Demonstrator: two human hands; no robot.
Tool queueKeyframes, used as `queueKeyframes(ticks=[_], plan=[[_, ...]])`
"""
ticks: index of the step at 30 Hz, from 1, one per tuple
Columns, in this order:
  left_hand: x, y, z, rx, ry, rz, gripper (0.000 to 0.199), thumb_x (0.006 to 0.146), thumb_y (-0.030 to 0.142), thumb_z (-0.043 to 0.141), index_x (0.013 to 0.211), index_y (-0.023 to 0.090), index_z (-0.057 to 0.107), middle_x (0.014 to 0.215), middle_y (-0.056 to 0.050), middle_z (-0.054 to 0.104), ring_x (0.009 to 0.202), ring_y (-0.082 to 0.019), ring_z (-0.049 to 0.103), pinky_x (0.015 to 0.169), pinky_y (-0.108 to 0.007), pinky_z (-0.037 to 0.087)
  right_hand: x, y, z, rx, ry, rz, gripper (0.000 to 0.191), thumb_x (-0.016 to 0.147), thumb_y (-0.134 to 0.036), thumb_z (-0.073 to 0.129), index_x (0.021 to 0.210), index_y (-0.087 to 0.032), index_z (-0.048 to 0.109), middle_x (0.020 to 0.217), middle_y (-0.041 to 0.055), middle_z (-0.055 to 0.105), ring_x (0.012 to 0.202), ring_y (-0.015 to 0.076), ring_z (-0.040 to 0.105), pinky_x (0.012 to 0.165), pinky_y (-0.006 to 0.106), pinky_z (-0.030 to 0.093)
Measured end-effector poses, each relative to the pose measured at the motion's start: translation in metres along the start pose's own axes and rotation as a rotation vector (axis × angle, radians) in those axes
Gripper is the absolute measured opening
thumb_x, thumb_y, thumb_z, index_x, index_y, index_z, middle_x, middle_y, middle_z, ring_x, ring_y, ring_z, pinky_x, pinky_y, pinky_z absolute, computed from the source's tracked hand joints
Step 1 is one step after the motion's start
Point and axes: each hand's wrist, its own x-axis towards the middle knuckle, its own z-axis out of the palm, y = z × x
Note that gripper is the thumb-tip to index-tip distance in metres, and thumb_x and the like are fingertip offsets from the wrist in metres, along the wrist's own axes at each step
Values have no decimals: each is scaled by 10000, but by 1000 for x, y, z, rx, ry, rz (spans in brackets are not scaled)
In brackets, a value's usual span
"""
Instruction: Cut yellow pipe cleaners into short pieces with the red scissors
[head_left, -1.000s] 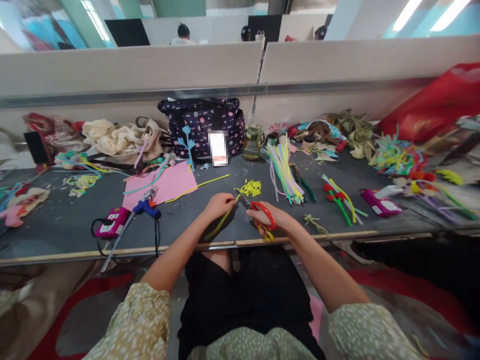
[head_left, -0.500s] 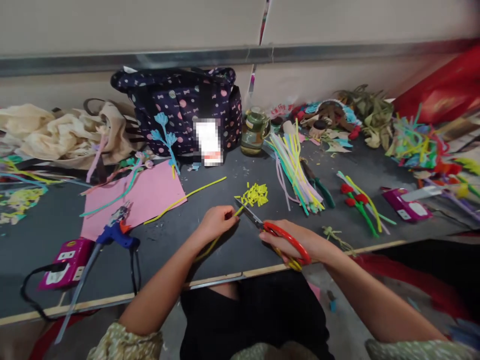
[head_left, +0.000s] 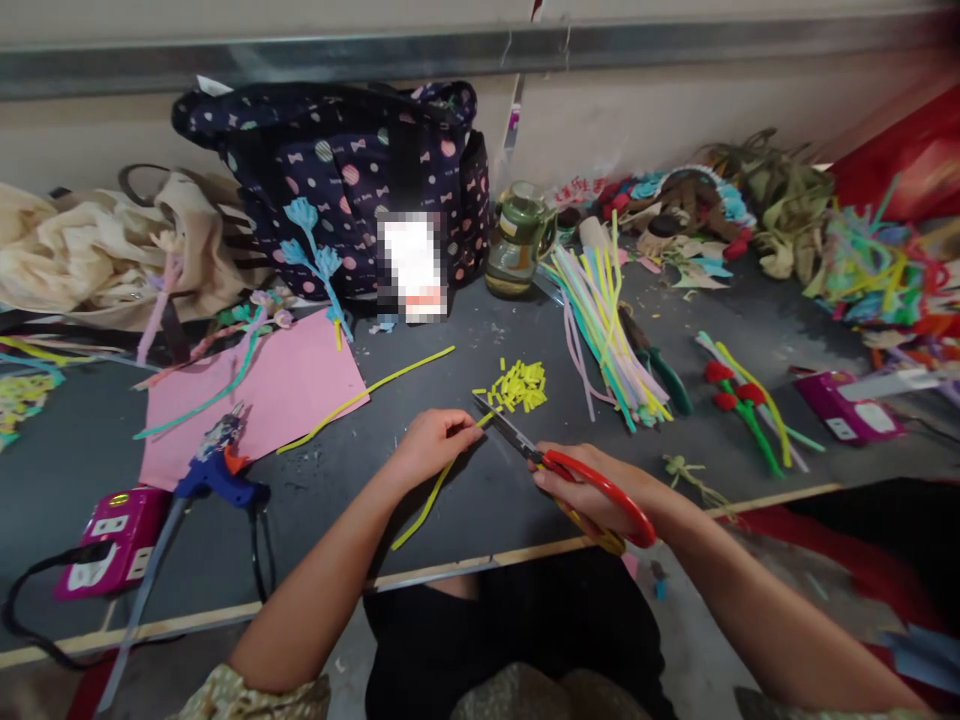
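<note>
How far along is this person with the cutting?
Partway, it seems. Done: a small pile of short yellow pieces. In hand: the left hand holds a yellow stem, its end at the blades of the scissors in the right hand. Perhaps left to cut: that stem's remaining length and the long yellow stem partly on the pink sheet. The total wanted isn't shown.

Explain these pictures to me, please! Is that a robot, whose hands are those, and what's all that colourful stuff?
There's no robot here. These are a person's own bare hands, and every picture comes from one camera worn on that person's head, looking forward and down. The left hand pinches a fuzzy yellow strip. The right hand holds scissors, with the blades by the strip's end. On the dark table lie little yellow bits, a pink sheet and a bundle of colourful strips. A spotty bag sits behind.
</note>
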Motion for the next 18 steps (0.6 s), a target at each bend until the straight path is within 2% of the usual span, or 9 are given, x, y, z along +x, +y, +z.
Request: queueKeyframes(ticks=[4,9,18], plan=[[-1,1,-1,-10,-10,-8,353,855,467,513,743,156,638,625,5,565,557,-102,433,528,-225,283,1,-1,1,-5,0,-4,219,959,-388,385,929,-206,503,570,-53,547,399,110,577,417,186,410],[-2,4,-2,-2,-7,-20,363,853,470,513,704,155,615,604,12,542,541,-96,415,521,-225,274,3,5,8,-9,23,-2,200,958,-383,385,931,-214,488,655,-45,559,382,85,559,351,164,364],[0,3,-3,15,-6,-4,393,854,487,510,674,153,612,599,0,557,544,-104,428,530,-232,295,3,5,12,8,38,-9,181,952,-381,402,899,-217,456,695,-33,570,364,54,497,351,166,321]])
